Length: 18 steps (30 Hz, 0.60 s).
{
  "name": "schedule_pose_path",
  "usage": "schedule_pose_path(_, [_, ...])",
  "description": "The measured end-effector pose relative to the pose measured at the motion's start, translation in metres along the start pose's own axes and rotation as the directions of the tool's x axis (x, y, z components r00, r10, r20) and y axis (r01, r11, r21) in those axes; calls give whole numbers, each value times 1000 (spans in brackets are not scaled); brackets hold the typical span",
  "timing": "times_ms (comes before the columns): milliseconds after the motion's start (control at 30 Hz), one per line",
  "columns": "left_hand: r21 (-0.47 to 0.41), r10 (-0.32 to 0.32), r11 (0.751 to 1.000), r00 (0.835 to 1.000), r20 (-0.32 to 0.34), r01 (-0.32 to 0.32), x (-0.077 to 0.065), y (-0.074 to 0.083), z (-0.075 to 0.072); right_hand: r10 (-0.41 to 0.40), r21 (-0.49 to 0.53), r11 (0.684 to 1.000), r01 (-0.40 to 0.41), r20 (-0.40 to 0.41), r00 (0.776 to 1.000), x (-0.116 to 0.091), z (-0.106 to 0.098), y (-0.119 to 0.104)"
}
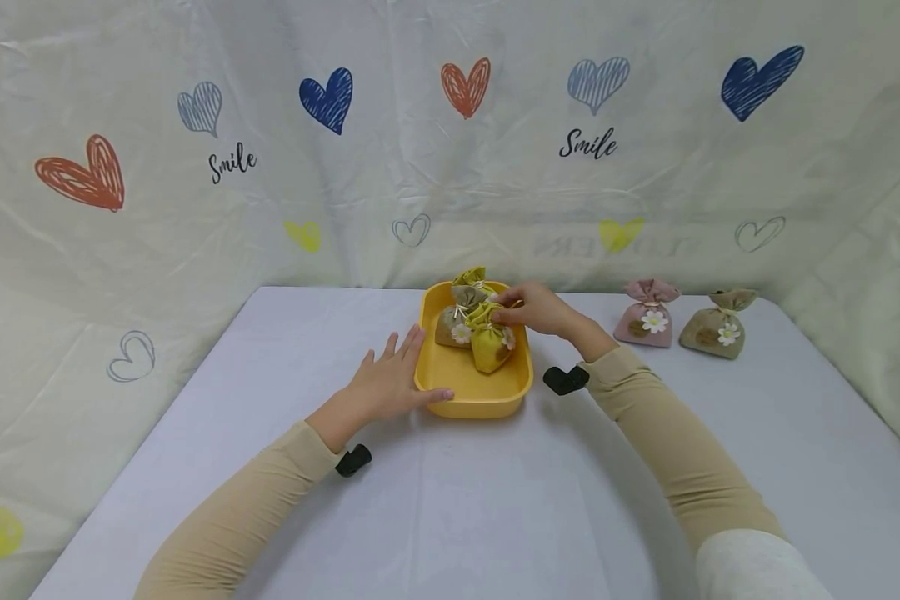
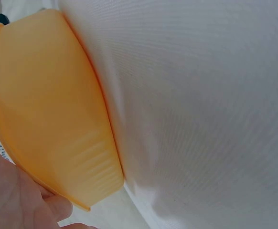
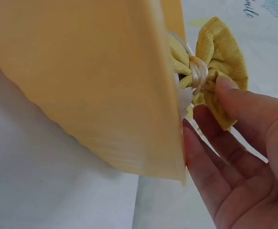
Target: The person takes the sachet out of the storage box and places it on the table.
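A yellow plastic basin [image 1: 450, 377] sits on the white-covered table, holding several small drawstring pouches. My right hand [image 1: 542, 311] pinches the gathered top of the front yellow pouch [image 1: 489, 350]; the right wrist view shows the thumb on its ruffled yellow fabric [image 3: 220, 45], above the tied cord. Beside it in the basin is a grey-brown pouch [image 1: 448, 327] with a white flower, and behind that another yellow pouch [image 1: 469, 276], partly hidden. My left hand [image 1: 386, 385] rests against the basin's left rim with fingers spread and thumb over the near left corner.
To the right on the table stand a pink pouch [image 1: 643, 321] and a brown pouch [image 1: 714, 331], each with a white flower. A white backdrop [image 1: 495, 183] printed with hearts rises behind the table's far edge.
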<state>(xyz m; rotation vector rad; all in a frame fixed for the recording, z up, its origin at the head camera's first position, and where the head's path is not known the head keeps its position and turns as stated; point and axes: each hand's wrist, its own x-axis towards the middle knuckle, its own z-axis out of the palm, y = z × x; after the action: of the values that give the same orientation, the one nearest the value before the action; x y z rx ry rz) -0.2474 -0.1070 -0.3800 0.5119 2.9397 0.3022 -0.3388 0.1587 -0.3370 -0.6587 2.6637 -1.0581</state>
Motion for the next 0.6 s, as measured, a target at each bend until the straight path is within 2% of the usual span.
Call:
schedule_pose_path(200, [-1, 1, 1000, 1000, 2, -1, 0, -1, 1, -68, -63, 996, 64, -55, 996, 0, 4, -2])
schedule_pose_path(400, [3, -2, 1000, 1000, 10, 2, -1, 0, -1, -152, -97, 985, 145, -70, 986, 0, 6, -3])
schedule_pose_path(600, [-5, 2, 1000, 1000, 8, -2, 0, -1, -2, -130, -106, 987, 119, -103, 986, -1, 6, -8])
